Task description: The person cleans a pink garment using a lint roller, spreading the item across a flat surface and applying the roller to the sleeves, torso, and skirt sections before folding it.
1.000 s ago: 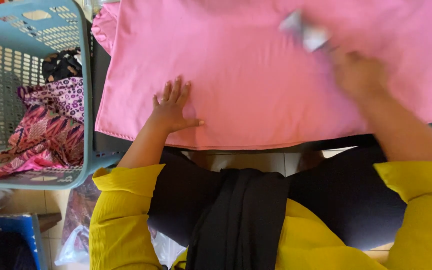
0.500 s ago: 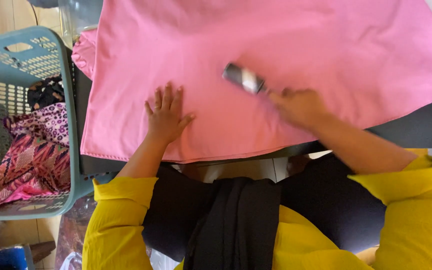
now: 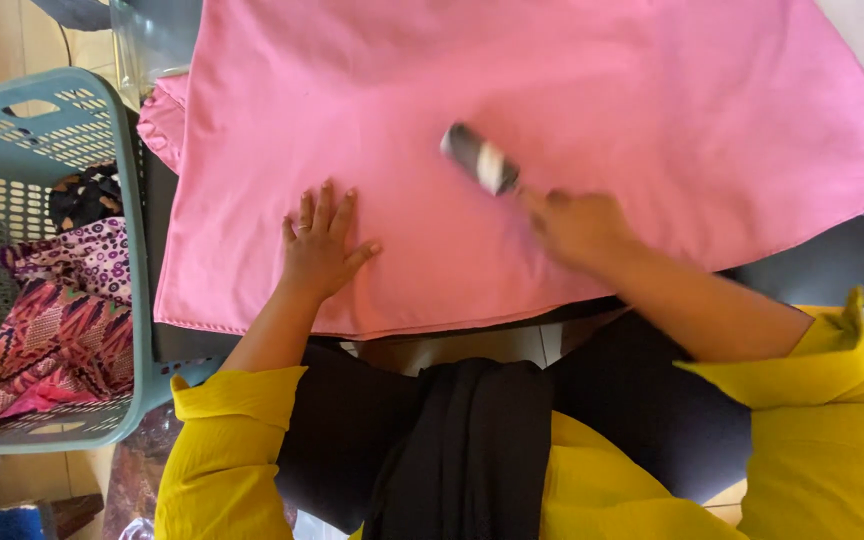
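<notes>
- A pale teal laundry basket [image 3: 122, 240] with slotted walls stands at the left, just beside the pink cloth [image 3: 552, 110]. It holds a crumpled pink-and-maroon patterned cloth [image 3: 42, 350], a purple-and-white dotted cloth [image 3: 77, 258] above it, and a dark garment [image 3: 82, 195] tucked towards the back.
- The pink cloth lies spread flat over a dark surface [image 3: 832, 265], its hemmed edge nearest the person.
- The left hand [image 3: 322, 250] rests flat on the cloth near that hem, fingers spread, holding nothing.
- The right hand [image 3: 577, 225] is closed round the handle of a small dark-and-white tool [image 3: 480, 160], which lies on the cloth; blur hides its shape, so it may be a lint roller or a brush.
- The basket's left side and the cloth's far edge are cut off by the frame.
- A clear container [image 3: 147, 45] at the top left is partly covered by the cloth; I cannot tell its contents.
</notes>
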